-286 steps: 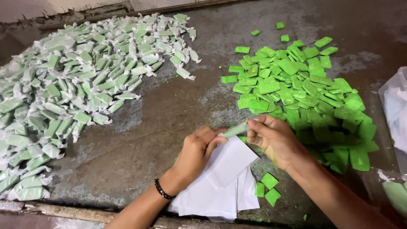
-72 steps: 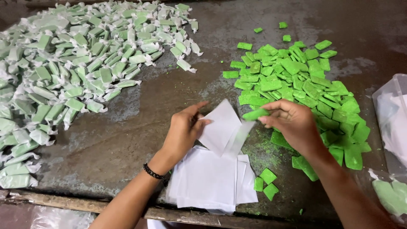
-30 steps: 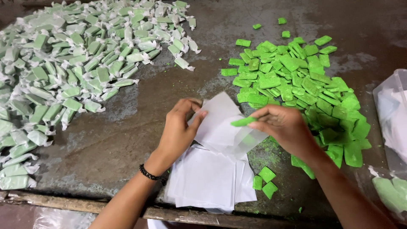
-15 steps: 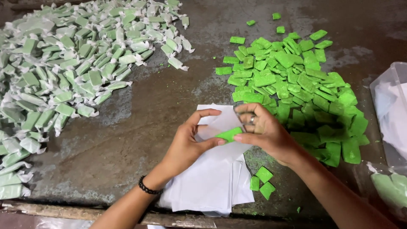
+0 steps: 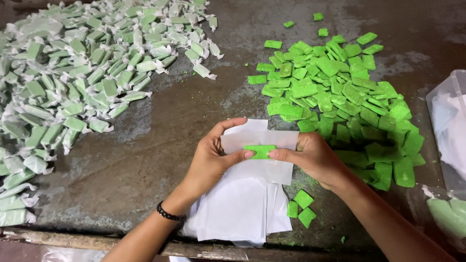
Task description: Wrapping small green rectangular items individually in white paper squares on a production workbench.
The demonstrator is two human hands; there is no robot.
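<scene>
Left hand (image 5: 211,160): palm-in, fingers curled, thumb pressing one green bar (image 5: 259,151) onto one white wrapper sheet (image 5: 259,140). Right hand (image 5: 315,157): mirrored pose, thumb on the bar's other end, fingers closed behind the sheet. Bar sits directly above the paper stack (image 5: 242,208). Three loose green pieces (image 5: 301,207) just right of the stack. Unwrapped pile (image 5: 340,92) beyond-right, wrapped pile (image 5: 73,73) far left: each too numerous to count.

A flat, bright green rectangular piece (image 5: 260,151) lies lengthwise across a white paper wrapper (image 5: 259,156), near its upper part. The wrapper is a thin sheet, its top edge curling up behind the piece and its lower part hanging over a stack of white paper sheets (image 5: 242,213) on the bench.
</scene>
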